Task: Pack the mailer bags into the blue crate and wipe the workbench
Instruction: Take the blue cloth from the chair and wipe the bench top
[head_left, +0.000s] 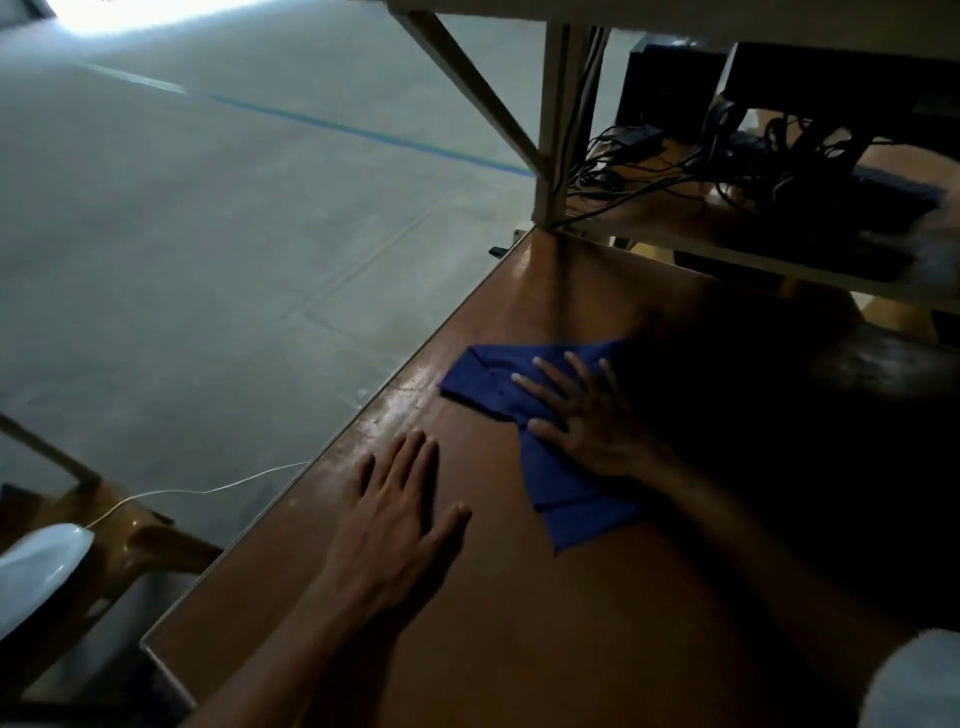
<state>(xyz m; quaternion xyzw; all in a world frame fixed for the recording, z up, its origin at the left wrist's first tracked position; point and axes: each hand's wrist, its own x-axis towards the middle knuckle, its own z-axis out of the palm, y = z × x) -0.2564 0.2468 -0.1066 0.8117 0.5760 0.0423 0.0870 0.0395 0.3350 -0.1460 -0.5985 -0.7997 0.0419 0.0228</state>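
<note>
A blue cloth (498, 379) lies crumpled on the brown workbench (519, 623), near its left edge. My right hand (587, 415) presses flat on the cloth with fingers spread. My left hand (400, 519) rests flat on the bare bench top, to the left of the cloth, holding nothing. No mailer bags and no blue crate show in this view.
A cream metal post (563, 124) rises from the bench's far left corner. Behind it a shelf (753, 254) carries tangled black cables (649, 171) and dark boxes. A brown plastic chair (130, 540) with a white object (36, 566) stands on the grey floor, left of the bench.
</note>
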